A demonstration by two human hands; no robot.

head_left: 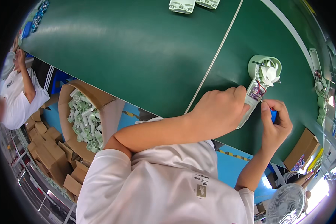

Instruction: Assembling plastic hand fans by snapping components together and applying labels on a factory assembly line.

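A pale green handheld fan body (268, 71) lies on the green table, its white blades showing in the round head and its handle pointing toward me. Inside the opened handle sits a small circuit board (256, 92) with red wires. My left hand (222, 108) is closed on the handle's left side, fingers curled at its edge. Just right of the handle, my right hand (277, 118) pinches a blue cylindrical battery (273, 115), with a thin red wire by the fingertips. The battery's lower part is hidden by the fingers.
More pale green casings (182, 6) lie at the table's far edge. A carton (107, 108) full of green parts stands at the left, below the table. Another carton (300, 149) is at right. A co-worker (22, 87) works at far left. A white standing fan (286, 204) is lower right.
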